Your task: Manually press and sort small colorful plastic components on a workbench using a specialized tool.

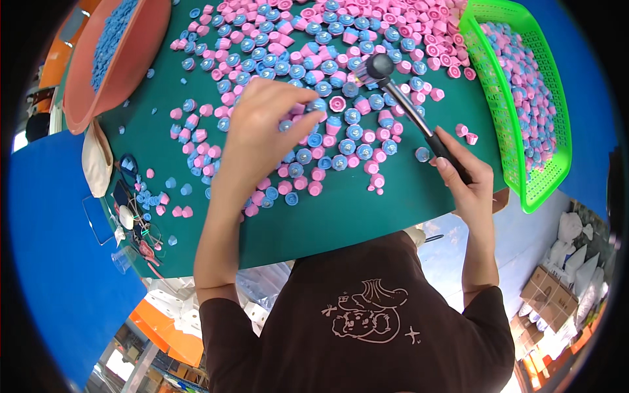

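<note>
My right hand [470,187] is wrapped round the black grip of a small hammer [407,107]. Its silver shaft slants up and left, and the dark round head is over the pieces in the middle of the table. To the left, my left hand [263,118] has its thumb and forefinger closed round a small blue-topped cupcake-shaped piece [316,105]. Spread beneath and around both are many pink plastic cups and blue swirled tops, several joined as little blue-and-pink cupcakes [354,132]. One such piece [422,154] lies just left of my right hand's fingers.
A green plastic basket [532,190] full of pink and blue pieces stands at the right. A reddish basin [124,72] of blue parts leans at the far left. Cords and small odds and ends [134,219] clutter the left end of the green table [308,229]. Pink cups [419,16] pile up at the back.
</note>
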The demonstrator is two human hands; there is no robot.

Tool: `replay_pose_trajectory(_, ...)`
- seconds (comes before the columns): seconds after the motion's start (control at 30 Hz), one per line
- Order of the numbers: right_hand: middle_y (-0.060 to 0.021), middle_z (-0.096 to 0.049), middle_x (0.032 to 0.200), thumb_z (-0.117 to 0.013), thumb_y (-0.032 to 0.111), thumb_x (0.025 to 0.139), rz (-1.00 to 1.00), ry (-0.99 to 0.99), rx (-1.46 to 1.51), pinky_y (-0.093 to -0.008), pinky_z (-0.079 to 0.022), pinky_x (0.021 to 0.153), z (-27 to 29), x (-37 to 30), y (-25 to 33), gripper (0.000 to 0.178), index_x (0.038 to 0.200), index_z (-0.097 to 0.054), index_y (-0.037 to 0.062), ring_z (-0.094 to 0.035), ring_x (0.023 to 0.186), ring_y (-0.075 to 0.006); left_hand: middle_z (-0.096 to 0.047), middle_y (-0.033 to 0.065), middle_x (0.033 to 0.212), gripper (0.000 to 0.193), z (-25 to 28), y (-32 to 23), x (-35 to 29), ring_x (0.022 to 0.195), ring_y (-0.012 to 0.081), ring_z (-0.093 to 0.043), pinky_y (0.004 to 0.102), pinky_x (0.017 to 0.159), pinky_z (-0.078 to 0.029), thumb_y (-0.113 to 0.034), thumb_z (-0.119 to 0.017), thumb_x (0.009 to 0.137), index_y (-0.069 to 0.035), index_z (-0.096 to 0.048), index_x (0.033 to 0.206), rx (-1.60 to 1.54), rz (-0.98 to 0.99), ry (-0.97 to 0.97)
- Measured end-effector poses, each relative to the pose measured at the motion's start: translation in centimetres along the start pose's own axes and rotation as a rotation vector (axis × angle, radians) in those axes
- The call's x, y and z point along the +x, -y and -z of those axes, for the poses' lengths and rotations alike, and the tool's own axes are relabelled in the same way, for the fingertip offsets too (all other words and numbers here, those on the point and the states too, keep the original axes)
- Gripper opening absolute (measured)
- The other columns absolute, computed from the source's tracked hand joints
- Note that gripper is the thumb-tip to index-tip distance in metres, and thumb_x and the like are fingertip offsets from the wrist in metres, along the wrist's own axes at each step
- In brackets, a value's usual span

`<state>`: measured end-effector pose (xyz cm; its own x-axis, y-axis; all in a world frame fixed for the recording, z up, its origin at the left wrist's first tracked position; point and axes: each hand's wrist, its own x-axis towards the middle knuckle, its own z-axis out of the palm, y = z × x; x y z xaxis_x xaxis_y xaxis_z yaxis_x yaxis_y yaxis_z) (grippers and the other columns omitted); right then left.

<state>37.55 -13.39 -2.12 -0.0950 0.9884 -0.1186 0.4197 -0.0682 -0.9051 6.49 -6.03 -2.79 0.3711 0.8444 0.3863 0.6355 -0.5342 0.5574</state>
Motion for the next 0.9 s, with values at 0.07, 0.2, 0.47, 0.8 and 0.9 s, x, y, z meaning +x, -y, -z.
replay_pose_trajectory(0.07, -0.0058, -0.07, 0.101, -0.066, 0.007, 0.093, -0.009, 0.026, -0.009, -0.0176, -0.042, 0.062, 0.2, -0.2, 0.0, 0.04, 0.133, -0.061, 0.0026, -0.056, 0.074, -0.0048, -0.066, 0.0044, 0.085, 0.02, -1.2, -0.5, 0.8, 0.085, 0.0237, -0.059, 0.0359, 0.075, -0.048, -0.013, -0.081, 0.073, -0.006, -0.071, 0.09, 0.018, -0.036, 0.018)
replay_pose_trajectory(0.2, -0.0081, -0.071, 0.1, -0.066, 0.006, 0.092, 0.057, 0.031, -0.045, -0.0218, -0.047, 0.071, 0.5, -0.6, -0.4, 0.04, 0.132, -0.061, 0.0012, -0.063, 0.08, -0.0101, -0.064, 0.0036, 0.085, 0.021, -2.7, -0.3, 1.6, 0.083, 0.0227, -0.056, 0.035, 0.075, -0.046, -0.012, -0.081, 0.071, -0.006, -0.072, 0.089, 0.114, -0.075, 0.071)
replay_pose_trajectory(0.47, -0.0076, -0.069, 0.086, -0.068, 0.007, 0.09, 0.043, 0.064, -0.099, -0.0242, -0.046, 0.069, 0.7, -0.9, -0.2, 0.041, 0.131, -0.061, 0.0011, -0.059, 0.075, -0.0109, -0.063, 0.0032, 0.084, 0.02, -2.9, -0.6, 2.0, 0.086, 0.0237, -0.056, 0.0381, 0.075, -0.046, -0.017, -0.08, 0.073, -0.006, -0.072, 0.086, 0.168, -0.02, 0.173)
replay_pose_trajectory(0.8, -0.0099, -0.06, 0.08, -0.066, -0.005, 0.085, 0.235, 0.119, -0.33, -0.0266, -0.043, 0.062, -0.1, -0.3, 2.3, 0.046, 0.13, -0.062, 0.0019, -0.052, 0.066, -0.0158, -0.068, 0.0061, 0.088, 0.018, 4.6, -0.9, -0.1, 0.085, 0.0194, -0.059, 0.0316, 0.075, -0.046, -0.013, -0.08, 0.076, -0.006, -0.075, 0.092, 0.22, 0.248, -0.124)
replay_pose_trajectory(0.9, -0.0111, -0.062, 0.083, -0.065, -0.005, 0.085, 0.171, 0.181, -0.307, -0.027, -0.044, 0.065, 0.6, 0.4, 3.0, 0.046, 0.131, -0.062, 0.0016, -0.055, 0.069, -0.0165, -0.067, 0.0042, 0.088, 0.015, 8.1, -0.8, -3.4, 0.084, 0.0164, -0.058, 0.0293, 0.074, -0.044, -0.011, -0.078, 0.08, -0.005, -0.074, 0.093, 0.285, 0.457, -0.207)
